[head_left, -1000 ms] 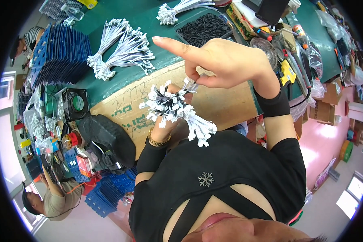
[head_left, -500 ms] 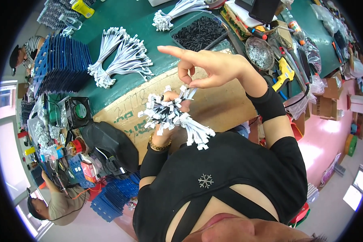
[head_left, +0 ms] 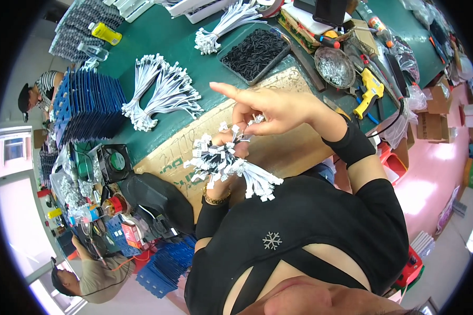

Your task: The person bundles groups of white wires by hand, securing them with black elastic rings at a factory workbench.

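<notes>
My left hand (head_left: pixel 224 138) is closed around a bunch of short white cables (head_left: pixel 261 181) with small white plugs, some dark bits showing among them. Plug ends fan out above the fist and to its left, and a tail of cables hangs toward my body. Just above, my right hand (head_left: pixel 281 109) has thumb and bent fingers pinched at the end of one white cable, index finger stretched out to the left. What exactly lies between those fingertips is partly hidden. Both hands are over a brown cardboard sheet (head_left: pixel 165 161) on the green table.
Two bundles of white cables (head_left: pixel 173 89) lie ahead to the left, another bundle (head_left: pixel 207 39) farther off. Beyond my hands stands a tray of small black parts (head_left: pixel 255 55). To the right are a metal bowl (head_left: pixel 335 68) and a yellow glue gun (head_left: pixel 372 92). Blue racks (head_left: pixel 89 105) stand left.
The whole view has shifted slightly, so the table appears lower and to the right. My right hand still pinches by the bunch, its fingertips slightly changed in position. My left hand keeps its hold.
</notes>
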A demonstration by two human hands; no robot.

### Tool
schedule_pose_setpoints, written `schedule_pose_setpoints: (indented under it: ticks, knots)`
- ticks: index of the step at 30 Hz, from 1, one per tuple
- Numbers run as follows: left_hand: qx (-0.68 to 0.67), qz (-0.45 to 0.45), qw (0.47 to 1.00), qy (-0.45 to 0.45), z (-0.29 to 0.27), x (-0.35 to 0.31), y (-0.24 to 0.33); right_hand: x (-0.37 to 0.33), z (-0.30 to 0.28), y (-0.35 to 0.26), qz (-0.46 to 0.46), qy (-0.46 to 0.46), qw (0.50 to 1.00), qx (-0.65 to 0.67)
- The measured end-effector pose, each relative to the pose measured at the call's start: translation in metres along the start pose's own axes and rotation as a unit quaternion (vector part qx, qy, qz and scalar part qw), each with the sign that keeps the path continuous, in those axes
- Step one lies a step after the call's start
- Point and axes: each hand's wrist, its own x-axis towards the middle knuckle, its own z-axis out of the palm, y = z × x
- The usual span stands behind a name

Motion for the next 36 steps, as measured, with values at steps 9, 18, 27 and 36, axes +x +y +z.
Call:
schedule_pose_setpoints:
  ticks: [9,18,27,36]
  knots:
    - [0.028,-0.057,0.992,0.107,-0.001,-0.007,-0.021,-0.018,0.018,0.0,-0.025,0.123,0.99,-0.069]
    - [0.047,-0.041,0.992,0.11,0.009,0.0,0.0,-0.021,0.034,0.006,0.024,0.218,0.973,0.075]
    - [0.106,-0.019,0.988,0.111,-0.001,-0.002,-0.006,-0.027,0.051,0.01,-0.072,0.283,0.954,-0.064]
    - [0.044,-0.024,0.995,0.081,0.009,0.0,0.004,0.009,-0.091,0.09,0.184,0.226,0.899,-0.326]
